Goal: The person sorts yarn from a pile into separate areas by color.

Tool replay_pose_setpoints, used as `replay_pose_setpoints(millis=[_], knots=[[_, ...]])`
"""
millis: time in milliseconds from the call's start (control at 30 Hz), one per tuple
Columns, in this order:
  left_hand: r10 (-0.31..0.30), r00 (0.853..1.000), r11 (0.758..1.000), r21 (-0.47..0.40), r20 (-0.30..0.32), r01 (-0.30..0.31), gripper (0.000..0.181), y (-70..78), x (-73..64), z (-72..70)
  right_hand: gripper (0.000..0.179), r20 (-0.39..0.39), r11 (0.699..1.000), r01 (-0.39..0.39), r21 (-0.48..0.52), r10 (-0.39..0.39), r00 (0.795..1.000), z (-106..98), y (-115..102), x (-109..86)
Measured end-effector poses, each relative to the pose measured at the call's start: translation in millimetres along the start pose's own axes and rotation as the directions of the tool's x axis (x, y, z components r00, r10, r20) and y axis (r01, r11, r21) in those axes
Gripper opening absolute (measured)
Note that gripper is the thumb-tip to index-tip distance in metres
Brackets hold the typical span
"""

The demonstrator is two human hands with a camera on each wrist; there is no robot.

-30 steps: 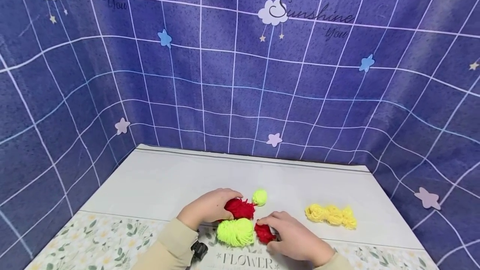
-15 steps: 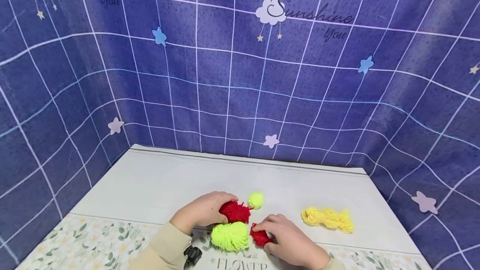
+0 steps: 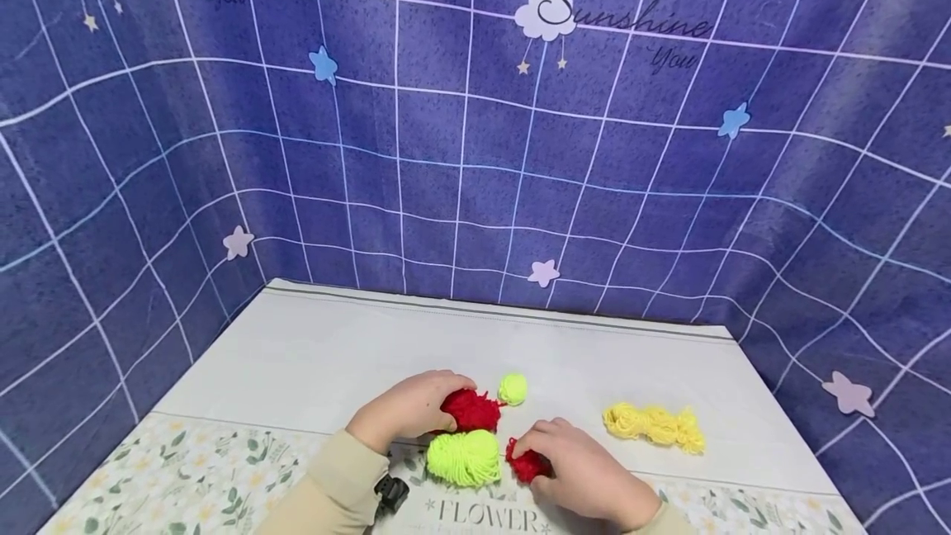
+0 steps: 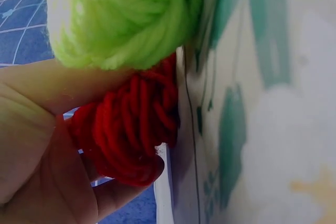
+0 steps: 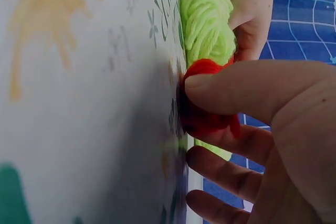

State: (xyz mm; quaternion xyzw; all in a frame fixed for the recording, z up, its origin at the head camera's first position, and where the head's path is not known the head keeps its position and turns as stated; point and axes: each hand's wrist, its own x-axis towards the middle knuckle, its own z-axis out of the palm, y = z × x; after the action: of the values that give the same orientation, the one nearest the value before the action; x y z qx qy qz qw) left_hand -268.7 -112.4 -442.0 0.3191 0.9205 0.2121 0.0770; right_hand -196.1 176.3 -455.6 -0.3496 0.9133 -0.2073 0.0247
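Observation:
My left hand (image 3: 412, 409) grips a larger bundle of red yarn (image 3: 474, 411), its thumb and fingers curled round the bundle's left end in the left wrist view. A smaller red yarn bundle (image 3: 529, 464) is held between the thumb and fingers of my right hand (image 3: 575, 469), low over the patterned cloth. Between the hands lies a thick neon-green yarn skein (image 3: 464, 459), just in front of the larger red bundle. Beyond that bundle sits a small neon-green yarn ball (image 3: 513, 389). The right wrist view shows the right thumb (image 5: 231, 90) pressed on the small red bundle.
A twisted yellow yarn skein (image 3: 654, 426) lies to the right of my right hand. The table (image 3: 334, 337) has a white back part and a floral front part with "FLOWER" lettering. A blue grid-patterned curtain (image 3: 475, 147) stands behind and at both sides.
The head view shifts slightly and comes back. Both hands keep their hold on the red bundles, and the yarn stays in nearly the same places.

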Motion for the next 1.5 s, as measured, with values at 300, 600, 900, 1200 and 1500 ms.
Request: replay_pose_setpoints(millis=[300, 600, 900, 1200, 1500], knots=[[-0.005, 1.000, 1.000, 0.018, 0.003, 0.005, 0.052, -1.8, 2.7, -3.0, 0.032, -0.097, 0.999, -0.034, 0.024, 0.036, 0.995, -21.7, 1.0, 8.7], [0.003, 1.000, 1.000, 0.026, 0.013, -0.004, 0.050, -3.8, 3.2, -1.7, 0.041, -0.234, 0.998, -0.026, -0.060, 0.011, 0.972, -49.6, 22.4, 44.7], [-0.004, 1.000, 1.000, 0.025, 0.019, 0.004, 0.050, -6.9, 3.1, 2.4, 0.038, -0.251, 0.994, -0.099, -0.051, 0.083, 0.964, -45.5, 37.6, 75.6], [0.003, 1.000, 0.999, 0.047, 0.027, -0.005, 0.051, -3.8, 5.7, 2.0, 0.037, -0.241, 0.973, -0.210, -0.091, 0.184, 0.953, -30.0, 62.9, 97.3], [0.009, 1.000, 0.999, 0.045, 0.023, -0.010, 0.052, -4.2, 4.2, 1.3, 0.031, -0.194, 0.957, -0.242, -0.163, 0.209, 0.958, -24.8, 73.4, 113.9]])
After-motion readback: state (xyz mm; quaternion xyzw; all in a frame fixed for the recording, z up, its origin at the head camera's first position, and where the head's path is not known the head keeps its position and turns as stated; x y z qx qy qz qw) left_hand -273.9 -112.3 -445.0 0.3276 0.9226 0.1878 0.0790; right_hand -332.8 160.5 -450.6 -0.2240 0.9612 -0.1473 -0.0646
